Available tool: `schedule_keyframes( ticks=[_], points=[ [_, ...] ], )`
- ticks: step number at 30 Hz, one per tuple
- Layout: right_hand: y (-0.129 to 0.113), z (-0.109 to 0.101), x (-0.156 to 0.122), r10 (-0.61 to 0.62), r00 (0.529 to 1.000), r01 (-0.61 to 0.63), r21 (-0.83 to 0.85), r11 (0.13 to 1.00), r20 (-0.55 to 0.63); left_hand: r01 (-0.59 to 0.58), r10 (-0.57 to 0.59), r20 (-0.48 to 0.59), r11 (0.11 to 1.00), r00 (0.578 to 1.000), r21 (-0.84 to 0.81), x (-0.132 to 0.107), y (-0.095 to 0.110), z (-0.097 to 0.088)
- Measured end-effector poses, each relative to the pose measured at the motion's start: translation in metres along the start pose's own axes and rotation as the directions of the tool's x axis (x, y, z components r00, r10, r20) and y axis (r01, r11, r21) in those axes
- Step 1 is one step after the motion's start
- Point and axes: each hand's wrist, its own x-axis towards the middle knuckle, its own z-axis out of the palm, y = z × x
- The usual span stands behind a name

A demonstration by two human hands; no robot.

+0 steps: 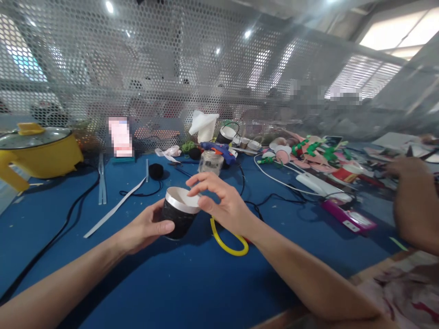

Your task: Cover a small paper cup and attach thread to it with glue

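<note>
A black cup (179, 220) with a shiny white band around its rim is tilted a little above the blue table. My left hand (151, 228) is wrapped around its left side, thumb in front. On the other side, my right hand (226, 203) has its fingers curved and apart over the cup's mouth; its thumb is by the rim, and whether it touches cannot be told. Below my right wrist lies a yellow tube loop (236, 252). A black yarn ball (156, 171) and a white strip (116, 208) lie behind and left of the cup.
A yellow electric pot (44, 153) stands far left, its black cord crossing the table. Behind my hands are a clear jar (210, 163) and a blue glue gun (221, 150). Rightward lie a purple power strip (348, 217) and craft pieces. Another person's arm (413, 201) reaches in.
</note>
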Motion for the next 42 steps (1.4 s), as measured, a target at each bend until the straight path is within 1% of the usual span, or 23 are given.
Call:
schedule_keyframes(
  ticks=[3, 5, 7, 10, 13, 17, 21, 25, 28, 30, 32, 35, 38, 42],
  points=[
    [0.003, 0.002, 0.000, -0.020, 0.999, 0.020, -0.006, 1.000, 0.031, 0.005, -0.003, 0.040, 0.998, 0.999, -0.068, 0.002, -0.004, -0.001],
    [0.005, 0.006, -0.001, -0.020, 0.999, 0.019, 0.008, 1.000, 0.040, 0.036, -0.025, 0.091, 0.992, 0.996, -0.122, 0.002, -0.006, -0.002],
    [0.006, 0.010, -0.002, 0.004, 1.000, -0.005, 0.043, 0.999, 0.027, 0.083, -0.058, 0.147, 0.982, 0.987, -0.169, 0.002, -0.008, -0.003],
    [0.007, 0.009, -0.001, 0.070, 0.997, -0.072, 0.101, 0.992, 0.020, 0.135, -0.081, 0.213, 0.958, 0.974, -0.252, 0.001, -0.009, -0.004],
    [0.007, 0.007, 0.000, 0.116, 0.992, -0.120, 0.117, 0.986, 0.043, 0.145, -0.067, 0.234, 0.932, 0.970, -0.334, 0.002, -0.012, -0.007],
    [0.008, 0.012, -0.001, 0.107, 0.992, -0.113, 0.098, 0.989, 0.065, 0.151, -0.062, 0.240, 0.916, 0.969, -0.371, 0.004, -0.016, -0.009],
    [0.011, 0.016, -0.001, 0.107, 0.993, -0.113, 0.117, 0.987, 0.056, 0.154, -0.092, 0.194, 0.930, 0.977, -0.333, 0.003, -0.017, -0.008],
    [0.014, 0.016, -0.001, 0.130, 0.990, -0.137, 0.137, 0.981, 0.061, 0.178, -0.123, 0.176, 0.920, 0.977, -0.349, 0.002, -0.015, -0.007],
    [0.016, 0.022, -0.003, 0.098, 0.995, -0.101, 0.116, 0.988, 0.034, 0.168, -0.123, 0.153, 0.927, 0.981, -0.335, 0.002, -0.014, -0.006],
    [0.017, 0.026, -0.005, 0.101, 0.995, -0.102, 0.103, 0.989, 0.022, 0.157, -0.135, 0.096, 0.946, 0.986, -0.285, 0.003, -0.012, -0.004],
    [0.018, 0.029, -0.007, 0.126, 0.992, -0.127, 0.093, 0.987, 0.015, 0.149, -0.150, 0.012, 0.963, 0.989, -0.226, 0.003, -0.011, -0.002],
    [0.020, 0.028, -0.007, 0.130, 0.991, -0.131, 0.085, 0.988, 0.013, 0.136, -0.151, -0.083, 0.977, 0.985, -0.164, 0.004, -0.010, 0.002],
    [0.021, 0.027, -0.006, 0.122, 0.992, -0.123, 0.086, 0.989, 0.021, 0.127, -0.138, -0.121, 0.987, 0.983, -0.100, 0.005, -0.011, 0.004],
    [0.022, 0.028, -0.006, 0.148, 0.989, -0.147, 0.096, 0.985, -0.007, 0.116, -0.118, -0.133, 0.993, 0.984, -0.025, 0.006, -0.013, 0.005]
  ],
)
